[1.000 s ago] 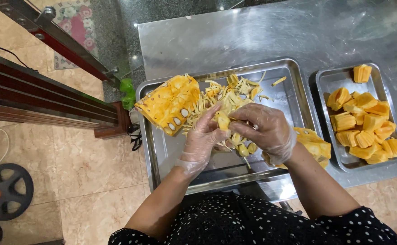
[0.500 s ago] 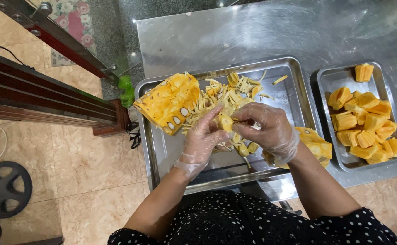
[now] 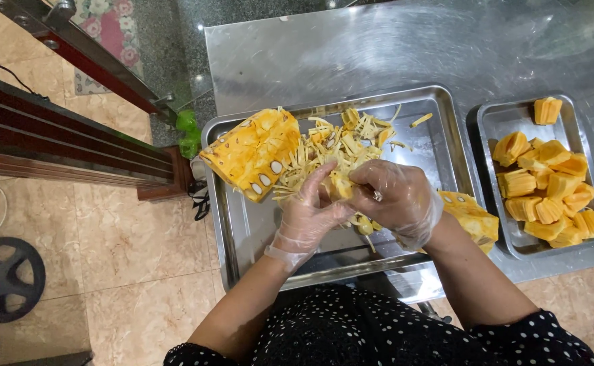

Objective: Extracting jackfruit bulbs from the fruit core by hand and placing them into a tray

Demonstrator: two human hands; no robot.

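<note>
Yellow fruit piece [image 3: 340,184] pinched between fingers [image 3: 324,177] of both hands.

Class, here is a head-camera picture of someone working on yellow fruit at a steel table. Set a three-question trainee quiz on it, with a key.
1. True or false: both hands, the left hand and the right hand, wear clear plastic gloves.
2. Which tray holds the cleaned yellow fruit pods? A) large steel tray B) small steel tray
3. Fill in: the big yellow fruit chunk with pale seeds lies in the large steel tray's far ____ corner.

Key: 1 true; 2 B; 3 left.
</note>
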